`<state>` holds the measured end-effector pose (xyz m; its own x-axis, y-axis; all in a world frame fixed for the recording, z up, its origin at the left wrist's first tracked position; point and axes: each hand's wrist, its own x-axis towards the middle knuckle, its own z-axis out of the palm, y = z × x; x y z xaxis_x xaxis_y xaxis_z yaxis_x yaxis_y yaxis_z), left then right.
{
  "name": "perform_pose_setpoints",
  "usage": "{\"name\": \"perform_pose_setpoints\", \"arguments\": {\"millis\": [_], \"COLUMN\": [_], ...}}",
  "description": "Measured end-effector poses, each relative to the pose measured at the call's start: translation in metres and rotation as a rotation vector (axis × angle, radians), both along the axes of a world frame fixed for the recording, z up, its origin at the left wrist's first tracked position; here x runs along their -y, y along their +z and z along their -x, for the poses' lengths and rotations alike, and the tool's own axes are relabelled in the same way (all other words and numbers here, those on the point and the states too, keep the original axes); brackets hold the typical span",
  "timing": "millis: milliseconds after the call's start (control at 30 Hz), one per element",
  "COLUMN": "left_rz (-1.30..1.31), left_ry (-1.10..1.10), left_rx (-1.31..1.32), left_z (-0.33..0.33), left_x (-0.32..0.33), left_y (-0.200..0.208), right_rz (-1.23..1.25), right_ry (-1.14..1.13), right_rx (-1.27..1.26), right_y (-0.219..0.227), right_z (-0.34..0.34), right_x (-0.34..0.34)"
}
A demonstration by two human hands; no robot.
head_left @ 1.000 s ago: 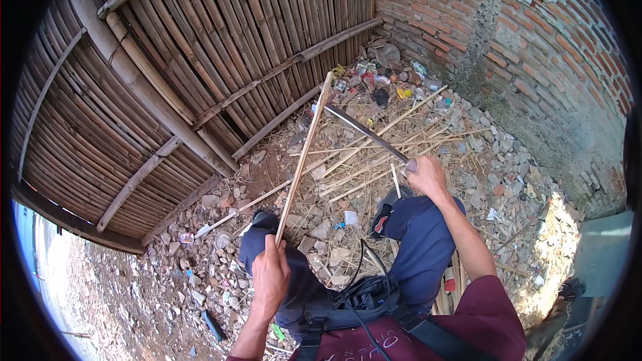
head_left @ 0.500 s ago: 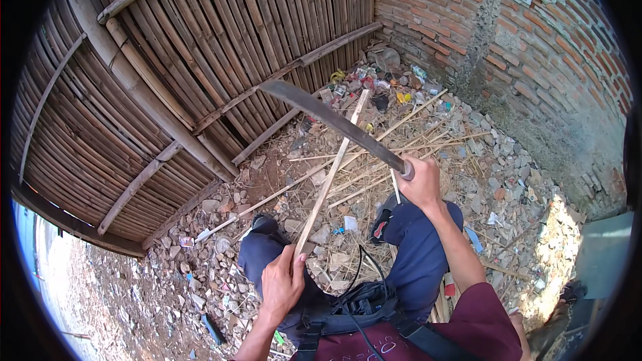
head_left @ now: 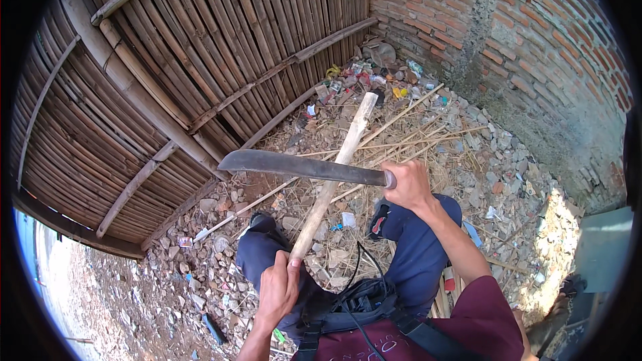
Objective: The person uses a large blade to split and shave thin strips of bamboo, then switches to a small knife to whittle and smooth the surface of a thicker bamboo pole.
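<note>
My right hand (head_left: 407, 186) is closed round the handle of a machete (head_left: 287, 164), a long dark blade with a broad curved tip pointing left. The blade lies across a pale wooden stick (head_left: 318, 212), a little above its middle; whether it touches the wood I cannot tell. My left hand (head_left: 277, 289) grips the near end of this stick, thumb along the top. From there the stick slants up and to the right, between my knees, with its far end free. The machete handle is mostly hidden in my fist.
Several thin pale sticks (head_left: 428, 138) lie over straw and rubble ahead of me. A bamboo slat wall (head_left: 221, 33) rises on the left, a brick wall (head_left: 535, 47) on the right. Litter (head_left: 374, 80) is heaped in the corner. A black waist bag (head_left: 358, 304) sits at my lap.
The machete has swung downward, its tip dropping to the left, and its blade is nearer level. In my left hand the stick has turned, showing a broader face.
</note>
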<state>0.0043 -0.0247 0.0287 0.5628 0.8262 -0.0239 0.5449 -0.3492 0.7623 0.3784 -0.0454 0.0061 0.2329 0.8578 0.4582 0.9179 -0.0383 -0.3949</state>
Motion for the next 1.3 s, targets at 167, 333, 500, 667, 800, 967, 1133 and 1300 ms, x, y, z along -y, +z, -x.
{"name": "perform_pose_setpoints", "arguments": {"millis": [167, 333, 500, 667, 800, 967, 1133, 1300], "left_rz": [0.004, -0.134, -0.147, -0.117, -0.114, -0.144, -0.116, -0.123], "left_ry": [-0.063, 0.025, 0.039, 0.038, 0.022, 0.0, -0.012, -0.033], "left_rx": [0.001, -0.036, -0.036, -0.032, -0.066, -0.117, -0.112, -0.109], "left_z": [-0.004, -0.012, -0.009, -0.004, -0.009, -0.009, -0.003, -0.001], "left_x": [-0.007, -0.003, 0.004, 0.011, 0.012, 0.012, 0.014, 0.013], "left_y": [-0.004, -0.016, -0.018, -0.025, -0.023, -0.018, -0.021, -0.024], "right_rz": [0.0, -0.017, -0.009, -0.025, -0.009, 0.002, -0.047, 0.033], "right_ry": [-0.004, 0.104, 0.142, -0.118, -0.01, -0.036, -0.063, -0.019], "right_rx": [-0.064, -0.012, -0.073, -0.185, -0.213, -0.189, -0.255, -0.172], "right_y": [-0.004, -0.006, -0.019, -0.008, -0.01, -0.017, -0.012, -0.004], "right_z": [0.01, 0.034, 0.03, -0.006, 0.014, -0.005, -0.007, -0.011], "right_x": [0.005, 0.009, 0.007, -0.008, -0.001, -0.008, -0.004, -0.005]}}
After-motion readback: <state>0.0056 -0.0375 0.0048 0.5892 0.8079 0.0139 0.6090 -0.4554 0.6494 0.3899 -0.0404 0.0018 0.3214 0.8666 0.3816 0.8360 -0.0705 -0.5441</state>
